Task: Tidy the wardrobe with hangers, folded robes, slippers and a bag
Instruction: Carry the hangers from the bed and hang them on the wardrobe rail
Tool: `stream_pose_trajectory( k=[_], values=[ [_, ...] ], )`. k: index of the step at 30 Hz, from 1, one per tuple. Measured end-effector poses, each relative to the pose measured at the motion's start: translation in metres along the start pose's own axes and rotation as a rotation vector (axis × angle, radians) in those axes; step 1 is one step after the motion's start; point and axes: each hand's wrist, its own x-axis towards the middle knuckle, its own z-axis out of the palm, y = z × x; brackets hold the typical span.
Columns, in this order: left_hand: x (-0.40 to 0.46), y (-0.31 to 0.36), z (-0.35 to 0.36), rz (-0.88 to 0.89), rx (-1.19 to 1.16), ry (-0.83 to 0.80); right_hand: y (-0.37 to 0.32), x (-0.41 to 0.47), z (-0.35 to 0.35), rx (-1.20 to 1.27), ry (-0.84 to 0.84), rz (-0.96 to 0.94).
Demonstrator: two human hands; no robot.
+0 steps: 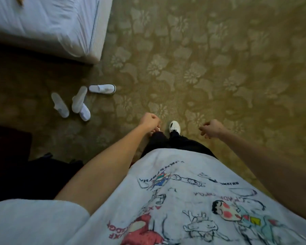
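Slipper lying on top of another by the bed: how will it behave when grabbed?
The upper slipper looks thin, white and flat, so probably light and floppy, sagging if pinched at one end. It rests across the lower slipper, so lifting it may nudge that one. It seems unlikely to roll on the carpet.

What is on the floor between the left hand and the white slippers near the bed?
In the head view, only bare patterned carpet lies between the left hand and the nearest of the white slippers. Nothing else sits in that stretch.
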Motion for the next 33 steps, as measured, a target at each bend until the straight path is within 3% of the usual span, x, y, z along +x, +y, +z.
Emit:
stream_pose_trajectory(
  k=[6,14,20,26,33],
  values=[
    [0.034,0.026,-0.062,-0.118,-0.116,0.071,-0.150,0.044,-0.043,0.064,-0.011,-0.219],
    [0.119,0.074,-0.175,-0.360,-0.383,0.150,-0.364,0.114,-0.130,-0.153,-0.106,-0.333],
    [0.176,0.206,-0.269,-0.306,-0.455,0.093,-0.442,0.146,-0.230,-0.271,-0.010,-0.260],
    [0.238,0.374,-0.342,-0.066,-0.350,0.020,-0.476,0.194,-0.337,-0.227,0.116,-0.106],
    [0.334,0.541,-0.442,0.033,-0.226,0.027,-0.542,0.279,-0.432,-0.171,0.127,-0.008]
  ],
)
